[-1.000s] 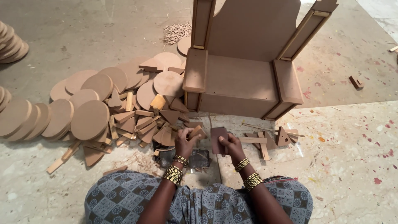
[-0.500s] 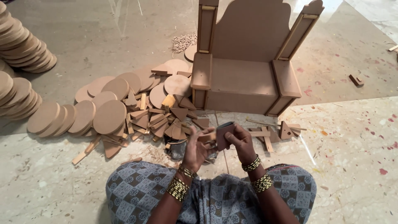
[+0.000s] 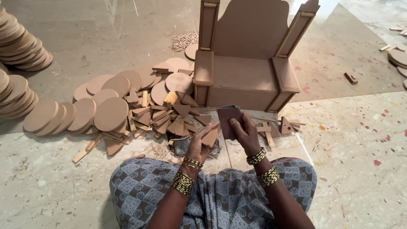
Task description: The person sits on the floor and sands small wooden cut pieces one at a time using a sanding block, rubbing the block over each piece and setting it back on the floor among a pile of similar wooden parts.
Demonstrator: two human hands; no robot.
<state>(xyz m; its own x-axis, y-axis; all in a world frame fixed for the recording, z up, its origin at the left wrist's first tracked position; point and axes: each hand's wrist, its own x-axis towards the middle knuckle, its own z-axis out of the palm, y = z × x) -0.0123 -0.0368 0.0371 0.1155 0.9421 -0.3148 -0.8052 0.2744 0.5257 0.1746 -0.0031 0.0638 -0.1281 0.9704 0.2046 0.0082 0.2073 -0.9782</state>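
Note:
My left hand (image 3: 198,143) grips a small triangular brown board piece (image 3: 210,135) above my lap. My right hand (image 3: 245,132) holds a folded dark reddish sheet of sandpaper (image 3: 228,120) right beside it, touching the piece's edge. Both wrists carry gold and green bangles. Just ahead on the floor stands a small brown board throne-shaped chair (image 3: 246,72) with two side posts and a curved back.
A heap of triangular and strip offcuts (image 3: 167,114) lies left of the chair, with overlapping round board discs (image 3: 85,112) beyond and disc stacks (image 3: 21,46) at far left. A small dark container (image 3: 181,145) sits by my knee. Loose bits (image 3: 280,126) lie on the right.
The camera view shifted right and closer. My hands rose from the floor heap toward my lap, with the triangular piece and sandpaper now held up and apart.

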